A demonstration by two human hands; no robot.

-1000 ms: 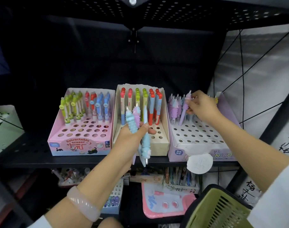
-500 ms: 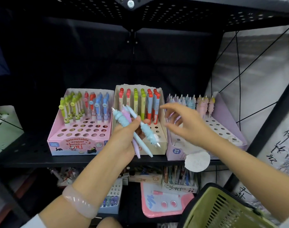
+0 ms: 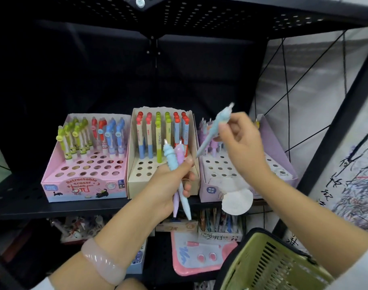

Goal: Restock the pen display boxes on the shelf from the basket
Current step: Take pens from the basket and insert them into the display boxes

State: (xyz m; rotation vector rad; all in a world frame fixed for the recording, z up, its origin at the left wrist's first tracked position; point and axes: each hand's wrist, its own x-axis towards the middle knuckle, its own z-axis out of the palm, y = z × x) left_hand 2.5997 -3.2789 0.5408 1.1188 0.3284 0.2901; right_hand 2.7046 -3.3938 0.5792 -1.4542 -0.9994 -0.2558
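Right hand [image 3: 239, 141] fingers pinch one blue pen [image 3: 215, 130], tilted above the lilac display box [image 3: 283, 164] at the shelf's right end; left hand [image 3: 170, 183] fingers clench two spare pens [image 3: 175, 164]. Restocking is mid-step: next, turn the pen upright and seat it in a free hole, judging by the open rows

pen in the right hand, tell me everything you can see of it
The light blue pen has a bumpy, soft-looking sculpted top half, a slim pale barrel and a whitish end piece. It is tilted, sculpted end up and to the right, slim tip down and to the left, blurred by motion. The right hand pinches it around the middle, in the air above the lilac display box. Nothing else touches it.
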